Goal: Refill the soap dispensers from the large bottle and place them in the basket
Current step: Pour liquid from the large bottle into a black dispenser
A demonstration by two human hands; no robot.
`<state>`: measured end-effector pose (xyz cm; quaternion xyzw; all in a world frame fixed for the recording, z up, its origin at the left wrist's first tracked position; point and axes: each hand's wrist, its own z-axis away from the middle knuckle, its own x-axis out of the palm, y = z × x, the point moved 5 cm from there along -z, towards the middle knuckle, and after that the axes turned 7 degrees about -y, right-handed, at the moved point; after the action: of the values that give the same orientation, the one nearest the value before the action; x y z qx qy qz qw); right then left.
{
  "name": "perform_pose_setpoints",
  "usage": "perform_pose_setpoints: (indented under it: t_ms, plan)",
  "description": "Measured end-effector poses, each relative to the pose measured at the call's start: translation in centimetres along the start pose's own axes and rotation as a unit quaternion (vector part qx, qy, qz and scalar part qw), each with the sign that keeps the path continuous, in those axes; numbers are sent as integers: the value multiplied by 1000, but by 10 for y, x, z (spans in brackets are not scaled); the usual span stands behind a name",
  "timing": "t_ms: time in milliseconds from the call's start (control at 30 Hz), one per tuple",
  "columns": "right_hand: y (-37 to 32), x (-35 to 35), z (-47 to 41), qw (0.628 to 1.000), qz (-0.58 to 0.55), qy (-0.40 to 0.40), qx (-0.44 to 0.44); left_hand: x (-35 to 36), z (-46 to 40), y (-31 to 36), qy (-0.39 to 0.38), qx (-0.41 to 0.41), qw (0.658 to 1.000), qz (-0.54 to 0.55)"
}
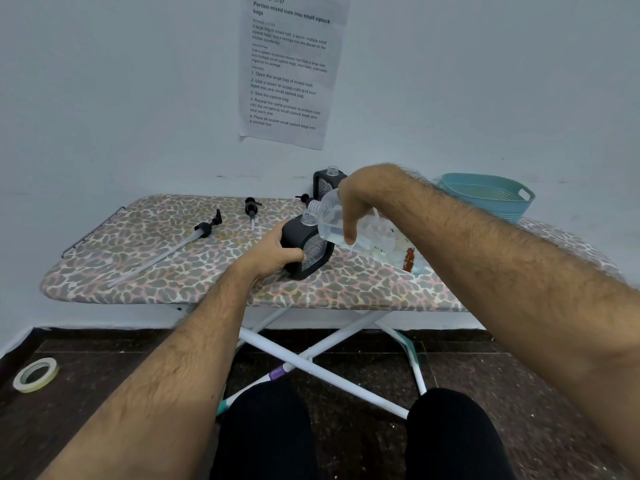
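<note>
Tilting over the near soap dispenser [308, 249], the large clear bottle [349, 225] in the right hand [356, 206], fingers curled round its body, mouth just above the dispenser's open neck. Left hand [273, 252] wrapped round the dispenser's dark side, steadying it upright on the leopard-print ironing board [156, 268]. Second dispenser [327, 183], capless, at the back against the wall, partly hidden behind the right wrist. Long pump head [204, 230] with its tube lying left on the board; shorter pump head [252, 207] near the far edge; a third pump [304, 198] partly hidden. Teal basket [488, 195] at the right end. Tape roll [34, 374] on the floor; printed sheet [291, 67] on the wall.
</note>
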<state>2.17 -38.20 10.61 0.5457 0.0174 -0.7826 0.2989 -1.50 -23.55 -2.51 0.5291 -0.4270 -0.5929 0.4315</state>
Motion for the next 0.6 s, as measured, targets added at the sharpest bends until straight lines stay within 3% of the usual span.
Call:
perform_pose_setpoints:
  t_ms: [600]
  plan:
    - [-2,0,-4,1000,19,-5,0,-2,-6,-6,6,1,1000,7]
